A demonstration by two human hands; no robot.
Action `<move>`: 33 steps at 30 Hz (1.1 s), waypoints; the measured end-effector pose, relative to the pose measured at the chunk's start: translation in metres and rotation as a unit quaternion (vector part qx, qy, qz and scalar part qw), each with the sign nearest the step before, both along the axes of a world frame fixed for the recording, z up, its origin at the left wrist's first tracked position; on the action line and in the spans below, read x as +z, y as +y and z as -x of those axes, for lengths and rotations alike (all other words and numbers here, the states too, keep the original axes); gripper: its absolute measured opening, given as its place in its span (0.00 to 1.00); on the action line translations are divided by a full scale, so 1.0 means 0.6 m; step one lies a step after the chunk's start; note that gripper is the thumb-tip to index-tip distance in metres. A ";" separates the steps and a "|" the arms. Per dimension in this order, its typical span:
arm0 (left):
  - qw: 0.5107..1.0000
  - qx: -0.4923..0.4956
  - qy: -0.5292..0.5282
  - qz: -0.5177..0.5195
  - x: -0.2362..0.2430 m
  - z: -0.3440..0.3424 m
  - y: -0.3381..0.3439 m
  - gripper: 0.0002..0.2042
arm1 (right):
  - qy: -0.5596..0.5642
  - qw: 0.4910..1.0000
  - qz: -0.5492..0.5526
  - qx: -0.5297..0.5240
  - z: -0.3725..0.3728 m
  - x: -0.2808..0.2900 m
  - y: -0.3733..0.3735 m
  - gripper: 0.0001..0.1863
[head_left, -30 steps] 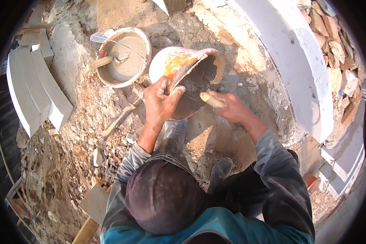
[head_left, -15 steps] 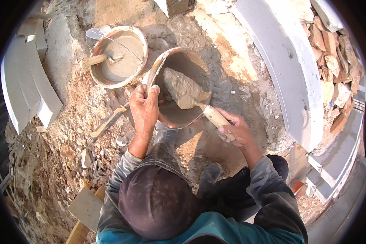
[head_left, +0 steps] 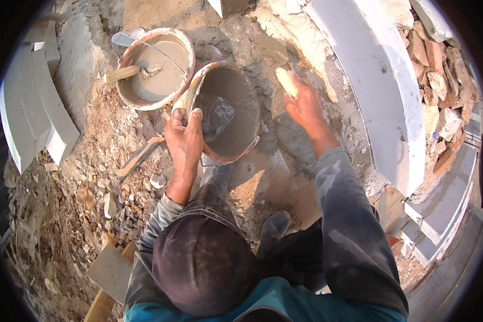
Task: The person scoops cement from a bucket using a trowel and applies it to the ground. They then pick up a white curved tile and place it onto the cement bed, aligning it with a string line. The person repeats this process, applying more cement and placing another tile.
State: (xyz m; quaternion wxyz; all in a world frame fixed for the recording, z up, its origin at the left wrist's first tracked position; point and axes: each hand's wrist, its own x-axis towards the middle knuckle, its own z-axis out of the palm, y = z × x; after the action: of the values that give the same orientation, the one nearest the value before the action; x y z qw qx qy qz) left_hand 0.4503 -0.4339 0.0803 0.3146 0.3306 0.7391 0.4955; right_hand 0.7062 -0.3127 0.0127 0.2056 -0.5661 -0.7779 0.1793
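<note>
My left hand (head_left: pixel 183 134) is closed on the near-left rim of a mortar-smeared bucket (head_left: pixel 242 88), which is tilted and has a little wet residue inside. To the right of it my right hand (head_left: pixel 307 107) grips the pale wooden handle of a trowel (head_left: pixel 286 81). The trowel reaches over wet grey mortar (head_left: pixel 249 43) spread on the ground. Its blade blends into the mortar and I cannot make it out clearly.
Another bucket (head_left: pixel 121 92) holds watery grey liquid and a wooden-handled tool (head_left: pixel 122 74). An orange-and-black handle (head_left: pixel 139 156) lies on rubble at the left. A curved grey concrete kerb (head_left: pixel 362 80) runs along the right, with stacked stones (head_left: pixel 440 80) beyond. Pale slabs (head_left: pixel 35 102) lie far left.
My right hand has swung up and away from the bucket to the spread mortar, taking the trowel out. The bucket has shifted slightly left in my left hand's grip.
</note>
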 end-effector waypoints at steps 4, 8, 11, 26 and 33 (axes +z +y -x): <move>1.000 0.000 -0.023 0.002 -0.014 0.019 -0.008 0.12 | 0.052 0.995 0.062 0.055 -0.038 0.106 -0.120 0.32; 0.999 -0.038 -0.015 0.020 -0.002 0.007 0.002 0.11 | -0.064 0.981 0.046 0.178 -0.039 0.091 -0.170 0.35; 0.996 -0.084 -0.015 0.002 -0.002 -0.008 0.009 0.11 | -0.138 0.969 0.045 0.200 0.006 0.073 -0.133 0.37; 0.963 -0.241 0.039 -0.114 0.034 -0.010 0.000 0.11 | 0.253 0.814 0.517 0.078 -0.041 0.074 -0.142 0.34; 0.986 -0.144 -0.031 -0.073 0.008 -0.015 -0.027 0.09 | 0.461 0.658 0.595 0.016 -0.045 0.012 -0.223 0.34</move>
State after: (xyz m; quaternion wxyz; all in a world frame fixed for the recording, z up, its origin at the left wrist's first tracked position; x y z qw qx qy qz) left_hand 0.4591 -0.4501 0.0851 0.3804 0.4398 0.6359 0.5074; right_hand 0.7331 -0.4463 0.0201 0.1543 -0.3997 -0.3196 0.8452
